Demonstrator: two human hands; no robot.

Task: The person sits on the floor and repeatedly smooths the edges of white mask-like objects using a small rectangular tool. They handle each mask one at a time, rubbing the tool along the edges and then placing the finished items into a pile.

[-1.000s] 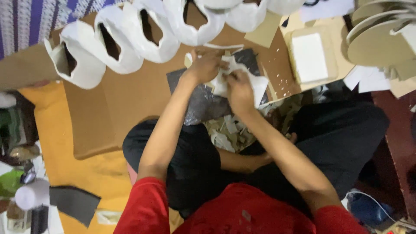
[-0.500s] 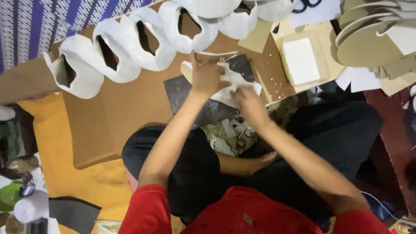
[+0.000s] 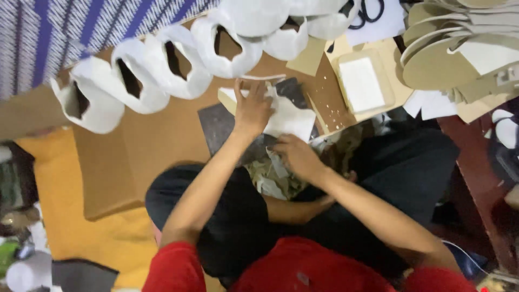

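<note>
Since half a second ago: right hand (image 3: 296,156) drawn back nearer, off the sheet's right edge and down to its near edge; left hand (image 3: 252,110) hardly shifted, pressed on the same spot.

Head view, looking down. Left hand flat on the white sheet (image 3: 289,118), fingers spread apart and pointing far, palm pressing, nothing clamped. Right hand at the near edge of the sheet, fingers curled together over a scrap there; whether pinching it or only touching, cannot tell. White sheet lying on a dark grey sheet (image 3: 219,124), itself on a brown board (image 3: 135,157) in the middle of the scene, just far of the lap. Pile of pale offcuts (image 3: 275,181) in the lap, between black trouser legs, just near the right hand. Red sleeves at the near edge.

Far of the hands: row of white moulded shells (image 3: 162,70) with dark oval holes, running from far left toward centre. Thin white strip (image 3: 262,77) just beyond the left fingertips. Right of the sheet: tan tray (image 3: 386,70) holding a white rectangle. Far right: stack of tan flat cut-outs (image 3: 443,48). Black scissors (image 3: 367,11) at the far edge, partly hidden. Striped blue and white cloth (image 3: 65,32) far left. Yellow mat (image 3: 59,216) near left, under the board.
</note>
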